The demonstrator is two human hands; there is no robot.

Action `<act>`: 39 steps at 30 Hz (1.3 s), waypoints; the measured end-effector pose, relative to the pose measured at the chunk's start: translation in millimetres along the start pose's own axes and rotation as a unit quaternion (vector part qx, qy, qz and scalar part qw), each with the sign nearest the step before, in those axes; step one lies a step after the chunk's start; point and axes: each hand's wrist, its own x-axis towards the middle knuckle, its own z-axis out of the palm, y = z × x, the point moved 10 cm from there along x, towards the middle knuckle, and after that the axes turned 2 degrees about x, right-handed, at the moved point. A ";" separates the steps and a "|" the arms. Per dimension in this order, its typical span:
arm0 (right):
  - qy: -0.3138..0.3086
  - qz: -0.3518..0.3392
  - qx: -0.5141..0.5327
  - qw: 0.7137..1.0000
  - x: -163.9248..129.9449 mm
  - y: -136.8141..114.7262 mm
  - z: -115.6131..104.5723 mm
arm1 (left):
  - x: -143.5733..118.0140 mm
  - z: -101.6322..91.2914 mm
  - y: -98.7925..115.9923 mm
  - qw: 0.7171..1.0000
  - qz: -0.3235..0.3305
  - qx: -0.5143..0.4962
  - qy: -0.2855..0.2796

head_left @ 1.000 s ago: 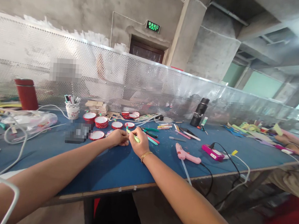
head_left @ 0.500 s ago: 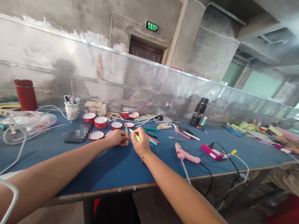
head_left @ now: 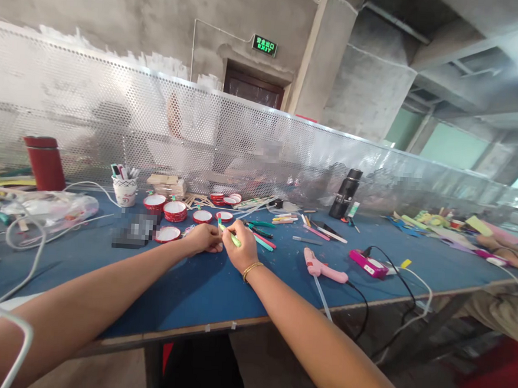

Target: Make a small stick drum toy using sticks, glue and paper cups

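Where both hands hold sticks, a green sign point(head_left: 264, 45) reads "EXIT".

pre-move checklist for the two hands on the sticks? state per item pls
1. Left hand grips a thin stick, end pointing up: ok.
2. Right hand holds green stick: ok.
3. Where the two sticks meet: hidden by fingers, cannot tell.
4. Pink glue gun lies on the blue table, apart from both hands: ok.
5. Red-rimmed lids lie just beyond the left hand, not touching: ok.
6. Glue on the sticks: cannot tell.
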 end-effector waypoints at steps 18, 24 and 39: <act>-0.004 0.000 -0.001 1.000 -0.3 0.2 1.5 | -0.5 0.2 0.3 1.000 0.000 0.003 -0.004; -0.004 0.000 -0.012 1.000 -0.2 0.6 1.2 | 1.0 -0.3 -1.4 1.000 0.000 -0.003 -0.003; 0.004 -0.005 -0.004 1.000 -0.1 -1.1 0.0 | 3.3 -1.0 -3.7 1.000 -0.002 -0.003 0.003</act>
